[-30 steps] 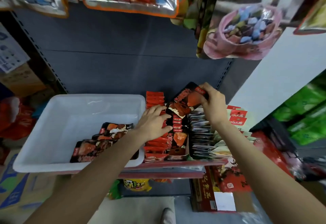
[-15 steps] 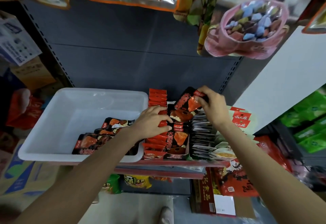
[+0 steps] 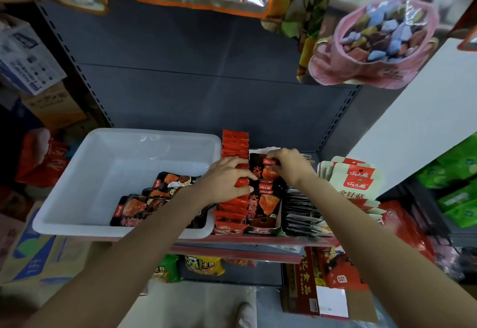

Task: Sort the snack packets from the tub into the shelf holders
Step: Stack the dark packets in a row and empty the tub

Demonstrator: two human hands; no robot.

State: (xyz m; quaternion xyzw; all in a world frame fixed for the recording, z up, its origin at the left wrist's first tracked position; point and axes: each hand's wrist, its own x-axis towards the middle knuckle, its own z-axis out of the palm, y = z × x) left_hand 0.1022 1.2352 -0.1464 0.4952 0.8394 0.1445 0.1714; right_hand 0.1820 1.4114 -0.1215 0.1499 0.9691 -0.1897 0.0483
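Hands meet at centre frame over the shelf holders. My right hand (image 3: 289, 166) pinches the top edge of a black and red snack packet (image 3: 263, 170), which stands nearly upright in the black holder (image 3: 263, 228) at the back of its row. Half a second ago I held that packet higher and tilted above the row; now it has come down among the others. My left hand (image 3: 224, 181) rests with curled fingers on the row of red packets (image 3: 233, 146) just left of it, thumb pressing the edge of the black row, much as before; I cannot tell whether it truly grips any packet.

White tub (image 3: 77, 193) sits in the lower left of the frame, touching the red row. Several more black and red packets (image 3: 147, 203) lie flat in its near right corner, unchanged, partly hidden by my left forearm.

To the right, a row of dark packets (image 3: 299, 208) and then cream packets with red labels (image 3: 353, 180) stand. A pink bag of sweets (image 3: 374, 43) hangs at upper right.
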